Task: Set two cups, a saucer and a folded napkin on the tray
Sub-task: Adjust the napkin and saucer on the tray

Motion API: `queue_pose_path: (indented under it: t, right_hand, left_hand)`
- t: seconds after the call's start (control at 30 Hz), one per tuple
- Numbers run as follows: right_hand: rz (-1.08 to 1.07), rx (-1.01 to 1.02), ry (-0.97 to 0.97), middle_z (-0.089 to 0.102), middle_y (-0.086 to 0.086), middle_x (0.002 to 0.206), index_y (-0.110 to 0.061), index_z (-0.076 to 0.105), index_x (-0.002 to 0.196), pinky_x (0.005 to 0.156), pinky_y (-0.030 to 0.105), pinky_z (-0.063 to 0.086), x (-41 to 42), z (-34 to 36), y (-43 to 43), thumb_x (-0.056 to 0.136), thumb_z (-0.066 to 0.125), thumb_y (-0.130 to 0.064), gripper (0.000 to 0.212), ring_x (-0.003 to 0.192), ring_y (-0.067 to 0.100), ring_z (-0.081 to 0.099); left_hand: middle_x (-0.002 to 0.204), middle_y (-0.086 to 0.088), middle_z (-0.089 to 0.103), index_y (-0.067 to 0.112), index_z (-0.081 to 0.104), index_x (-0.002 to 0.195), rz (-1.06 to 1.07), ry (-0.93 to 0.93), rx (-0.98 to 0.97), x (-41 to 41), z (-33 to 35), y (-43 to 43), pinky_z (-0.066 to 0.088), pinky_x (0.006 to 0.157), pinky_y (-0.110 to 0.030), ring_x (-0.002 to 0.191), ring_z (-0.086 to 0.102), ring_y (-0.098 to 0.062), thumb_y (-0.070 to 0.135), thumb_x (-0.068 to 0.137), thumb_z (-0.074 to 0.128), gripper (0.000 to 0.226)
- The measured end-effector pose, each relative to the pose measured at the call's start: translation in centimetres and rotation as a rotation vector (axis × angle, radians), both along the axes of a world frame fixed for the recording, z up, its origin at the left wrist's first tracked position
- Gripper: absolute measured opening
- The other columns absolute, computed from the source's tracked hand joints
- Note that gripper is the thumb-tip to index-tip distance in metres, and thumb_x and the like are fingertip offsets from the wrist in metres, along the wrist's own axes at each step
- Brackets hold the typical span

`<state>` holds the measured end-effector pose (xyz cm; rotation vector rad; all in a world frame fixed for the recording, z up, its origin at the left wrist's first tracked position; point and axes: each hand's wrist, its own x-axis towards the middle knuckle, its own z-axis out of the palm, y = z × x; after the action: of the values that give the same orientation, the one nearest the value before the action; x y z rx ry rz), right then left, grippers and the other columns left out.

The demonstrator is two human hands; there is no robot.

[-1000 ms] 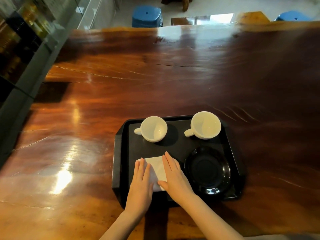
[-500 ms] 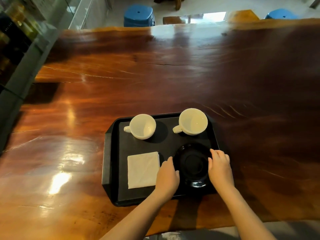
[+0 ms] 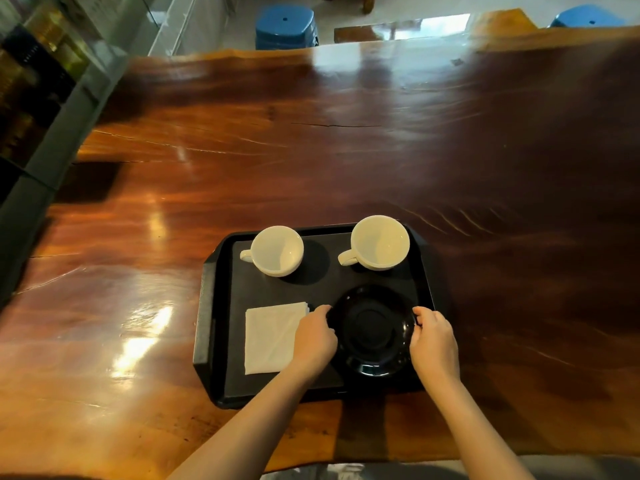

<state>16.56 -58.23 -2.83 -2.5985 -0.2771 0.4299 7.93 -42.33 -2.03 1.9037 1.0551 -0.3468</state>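
Note:
A black tray (image 3: 211,306) lies on the wooden table near its front edge. Two white cups stand at the tray's back: the left cup (image 3: 277,250) and the right cup (image 3: 379,242), handles pointing left. A folded white napkin (image 3: 268,336) lies flat at the front left of the tray. A glossy black saucer (image 3: 372,329) rests at the front right. My left hand (image 3: 313,339) grips the saucer's left rim and covers the napkin's right edge. My right hand (image 3: 433,342) grips the saucer's right rim.
The broad polished wooden table (image 3: 311,150) stretches beyond the tray. Two blue stools (image 3: 285,27) stand past its far edge. A glass cabinet (image 3: 38,81) runs along the left side.
Both hands left the napkin and moved right to the saucer. They now curl tighter around its two sides. The camera view shifted slightly.

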Motion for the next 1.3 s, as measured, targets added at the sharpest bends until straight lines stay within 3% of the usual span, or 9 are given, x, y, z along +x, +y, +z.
queue_pose_path:
  t: [0.23,0.33,0.43,0.67,0.7,0.8,0.97,1.17,1.3]
  right_hand:
    - [0.06,0.091,0.029,0.054,0.009,0.131,-0.011,0.042,0.135,0.098,0.037,0.046,2.7,0.5,0.9,0.092,0.052,-0.017,0.045,0.12,0.022,0.051]
    - [0.077,0.291,0.214,0.04,0.007,0.145,-0.016,0.027,0.145,0.107,0.038,0.04,6.3,0.7,2.8,0.086,0.063,-0.015,0.07,0.13,0.021,0.043]
    - [0.103,0.456,0.342,0.035,0.005,0.147,-0.021,0.028,0.144,0.11,0.041,0.037,8.9,0.3,4.3,0.077,0.073,-0.012,0.081,0.132,0.022,0.04]
    - [0.053,0.475,0.256,0.03,0.005,0.137,-0.02,0.034,0.137,0.089,0.024,0.042,8.9,-1.3,5.9,0.068,0.082,-0.021,0.084,0.11,0.011,0.045]
    - [0.045,0.473,0.241,0.03,0.005,0.137,-0.02,0.033,0.136,0.089,0.024,0.042,8.5,-1.4,6.1,0.067,0.082,-0.022,0.084,0.11,0.011,0.045]
    - [0.006,0.467,0.202,0.03,0.005,0.137,-0.02,0.031,0.135,0.09,0.026,0.044,7.2,-1.6,6.9,0.067,0.082,-0.027,0.085,0.113,0.016,0.046]
    - [-0.053,0.465,0.156,0.032,0.007,0.135,-0.017,0.029,0.136,0.089,0.031,0.048,5.7,-1.7,7.8,0.067,0.081,-0.031,0.087,0.114,0.021,0.048]
    - [0.02,0.434,0.206,0.026,0.009,0.146,-0.017,0.017,0.145,0.099,0.034,0.044,5.2,-0.9,7.1,0.073,0.076,-0.035,0.096,0.125,0.022,0.044]
    - [0.203,0.237,0.183,0.014,0.004,0.156,-0.023,0.002,0.149,0.111,0.04,0.029,2.8,0.0,2.2,0.072,0.07,-0.052,0.106,0.143,0.018,0.012]
  left_hand:
    - [0.145,-0.005,0.044,0.016,0.029,0.144,-0.081,-0.072,0.156,1.7,2.8,-0.3,0.034,0.108,-0.032,0.134,0.041,-0.022,0.014,0.092,0.048,0.055]
    - [0.136,-0.008,0.053,0.017,0.036,0.139,-0.062,-0.104,0.049,3.9,3.6,0.3,0.038,0.104,-0.036,0.128,0.046,-0.026,0.012,0.09,0.045,0.05]
    - [0.139,-0.008,0.049,0.02,0.03,0.142,0.098,-0.165,-0.15,6.1,3.4,0.9,0.039,0.102,-0.033,0.128,0.047,-0.024,0.004,0.087,0.043,0.059]
    - [0.142,-0.005,0.05,0.021,0.037,0.141,0.336,-0.249,-0.263,7.1,1.4,1.9,0.047,0.101,-0.033,0.128,0.048,-0.015,-0.004,0.086,0.039,0.061]
    - [0.143,-0.004,0.048,0.021,0.035,0.142,0.36,-0.262,-0.263,7.0,1.2,2.1,0.048,0.098,-0.027,0.126,0.049,-0.012,-0.004,0.086,0.039,0.061]
    - [0.143,0.0,0.048,0.022,0.035,0.143,0.413,-0.294,-0.273,7.1,0.8,3.1,0.05,0.063,-0.007,0.096,0.057,-0.001,-0.002,0.089,0.041,0.06]
    - [0.145,-0.002,0.046,0.017,0.037,0.142,0.433,-0.304,-0.267,7.2,0.7,3.9,0.037,0.104,-0.029,0.133,0.043,-0.014,-0.007,0.088,0.039,0.059]
    - [0.149,-0.004,0.039,0.017,0.028,0.145,0.421,-0.325,-0.251,6.2,1.8,3.6,0.034,0.099,-0.024,0.135,0.04,-0.016,-0.002,0.089,0.043,0.061]
    - [0.148,0.007,0.036,0.024,0.031,0.143,0.25,-0.42,0.005,-1.1,2.1,1.2,0.029,0.104,-0.02,0.135,0.035,-0.009,0.008,0.092,0.048,0.056]
